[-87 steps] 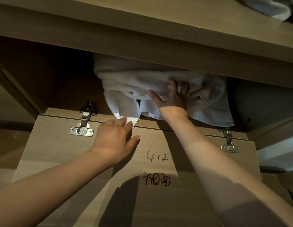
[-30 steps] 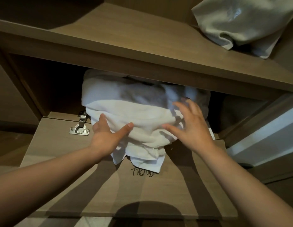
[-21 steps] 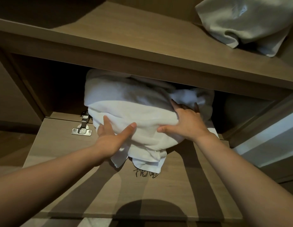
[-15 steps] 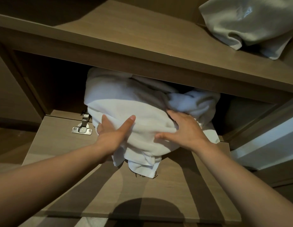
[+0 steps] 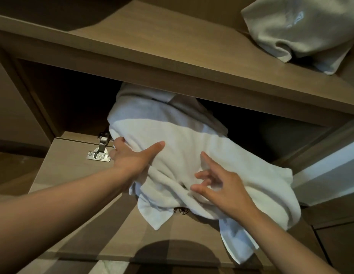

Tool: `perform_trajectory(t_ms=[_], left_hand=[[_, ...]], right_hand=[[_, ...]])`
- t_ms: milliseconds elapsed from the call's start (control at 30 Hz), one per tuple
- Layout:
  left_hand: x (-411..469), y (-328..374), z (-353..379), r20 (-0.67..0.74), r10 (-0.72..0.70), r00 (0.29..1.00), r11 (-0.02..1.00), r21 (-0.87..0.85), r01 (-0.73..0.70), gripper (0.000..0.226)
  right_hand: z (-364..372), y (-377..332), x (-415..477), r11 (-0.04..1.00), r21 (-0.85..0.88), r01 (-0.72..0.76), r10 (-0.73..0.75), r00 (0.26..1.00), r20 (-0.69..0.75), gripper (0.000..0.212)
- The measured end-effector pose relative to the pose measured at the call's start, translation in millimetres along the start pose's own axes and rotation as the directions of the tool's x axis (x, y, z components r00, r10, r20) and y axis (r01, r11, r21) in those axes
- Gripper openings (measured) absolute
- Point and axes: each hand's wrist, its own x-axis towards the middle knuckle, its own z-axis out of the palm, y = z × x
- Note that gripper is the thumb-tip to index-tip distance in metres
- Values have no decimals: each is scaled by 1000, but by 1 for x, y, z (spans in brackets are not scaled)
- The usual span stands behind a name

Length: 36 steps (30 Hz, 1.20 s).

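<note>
Hands: left hand (image 5: 130, 156) grips the left flank of the bulky white terry-cloth towel bundle (image 5: 192, 151), thumb across its front; right hand (image 5: 221, 187) has its fingers spread loose at the bundle's front, holding nothing. Bundle hangs half out over the fold-down wooden cabinet flap (image 5: 63, 175). Step: withdrawal. Next, likely: right hand grips underneath, then lift clear of the flap.
</note>
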Motion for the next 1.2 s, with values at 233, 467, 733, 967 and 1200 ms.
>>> perform_trajectory(t_ms=[233, 467, 733, 967, 1200], left_hand=[[0, -4, 3, -38, -33, 999, 999, 41, 34, 113], [0, -7, -8, 0, -150, 989, 988, -42, 150, 131], [-1, -3, -14, 133, -215, 968, 956, -176, 236, 142], [-3, -16, -22, 176, -249, 953, 923, -255, 288, 125], [-14, -15, -23, 285, -287, 914, 919, -188, 347, 97]], right_hand=[[-24, -10, 53, 951, -301, -68, 37, 993, -109, 126], [-34, -6, 116, 941, -309, -136, 139, 990, -12, 148], [-20, 13, 124, 954, -106, -280, 290, 953, 85, 149], [-3, 16, 105, 981, -73, -178, 183, 981, 58, 141], [-5, 18, 103, 977, -181, -110, 103, 994, -47, 143]])
